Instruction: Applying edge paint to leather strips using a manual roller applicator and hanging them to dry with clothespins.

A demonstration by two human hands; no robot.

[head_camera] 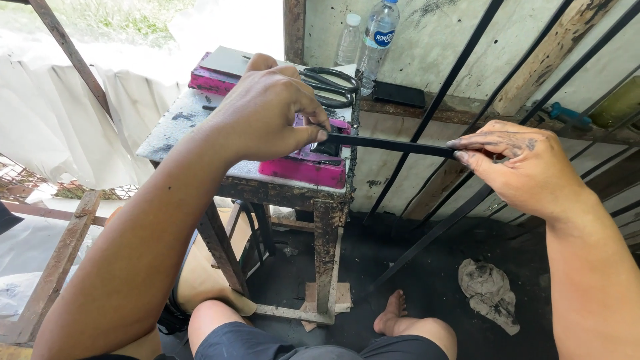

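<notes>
My left hand pinches the near end of a narrow black strip over a small worn table. The strip runs level to the right, where my right hand, smudged with dark grime, grips its other end between thumb and fingers. Under my left hand lies a pink block with a small dark part on top. Black scissors rest just behind my left hand on the table.
Two clear plastic bottles and a flat black case stand at the back by a stained wall. Long black strips lean against that wall. A crumpled rag lies on the dark floor near my bare foot.
</notes>
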